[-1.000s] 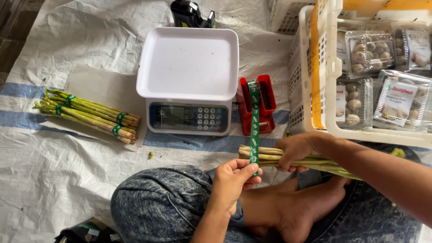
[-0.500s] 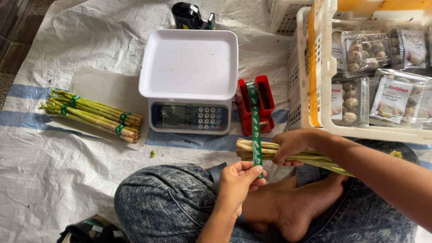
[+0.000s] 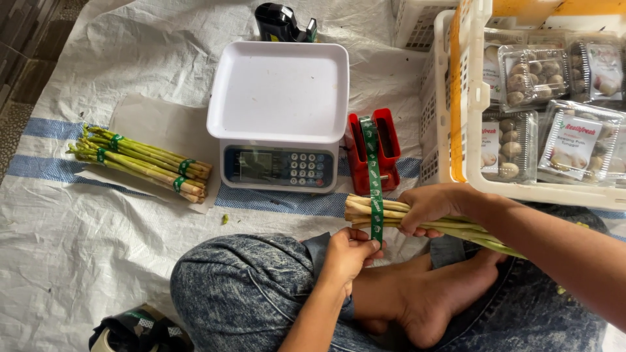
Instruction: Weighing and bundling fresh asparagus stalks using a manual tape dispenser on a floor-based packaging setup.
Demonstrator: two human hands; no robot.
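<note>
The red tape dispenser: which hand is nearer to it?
Right. The right hand grips the asparagus just below the dispenser; the left hand holds the tape lower down.

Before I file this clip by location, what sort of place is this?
Probably a small produce packing spot on a floor: a weighing scale on a woven sheet, tied asparagus bundles, and crates of boxed mushrooms.

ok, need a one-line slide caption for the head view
Right hand grips an asparagus bundle while left hand pulls green tape from a red dispenser beside a white scale.
</note>
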